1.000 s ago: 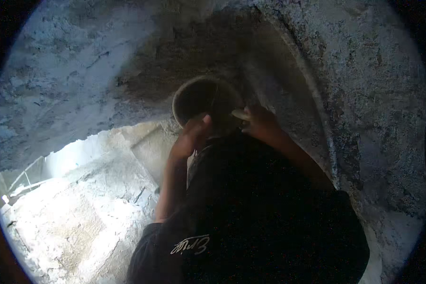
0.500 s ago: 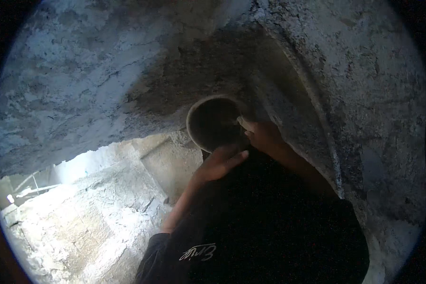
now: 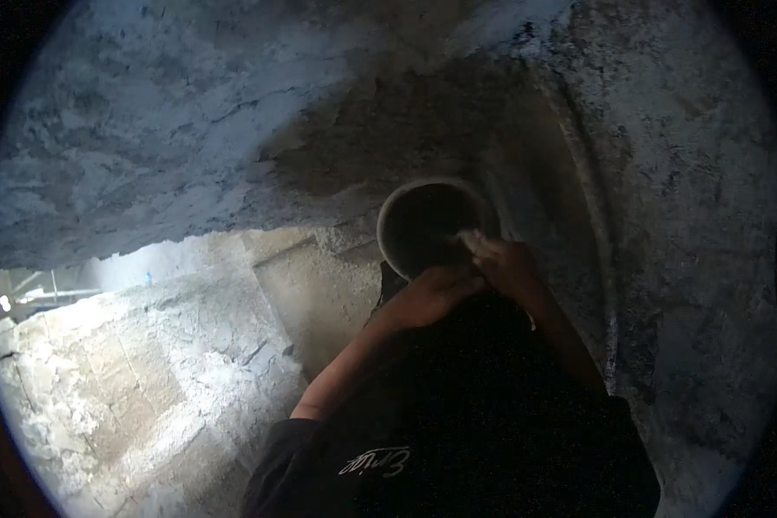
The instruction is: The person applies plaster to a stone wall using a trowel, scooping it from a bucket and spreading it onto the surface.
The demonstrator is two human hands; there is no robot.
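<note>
A round, dark-mouthed bucket or bowl with a pale, dusty rim [image 3: 387, 226] is in front of my body, just right of the picture's middle. My left hand [image 3: 432, 296] is at its near edge, fingers bent and pressed together; shadow hides what they hold, if anything. Over the right side of the mouth, my right hand [image 3: 508, 266] is closed, with a small pale piece [image 3: 469, 239] at its fingertips that I cannot name. The two hands almost touch. The container's inside is too dark to make out.
A rough grey plastered surface [image 3: 164, 138] spans the far side. A pale cable or thin pipe [image 3: 591, 177] curves down the right, beside a coarse wall [image 3: 691, 198]. Brightly lit rubble-like ground [image 3: 164, 371] lies lower left, with thin pale bars [image 3: 52, 295] beyond.
The container and both hands have shifted right in the picture, as has the far surface. My left hand has come closer to my right, and its thumb no longer stands out as plainly.
</note>
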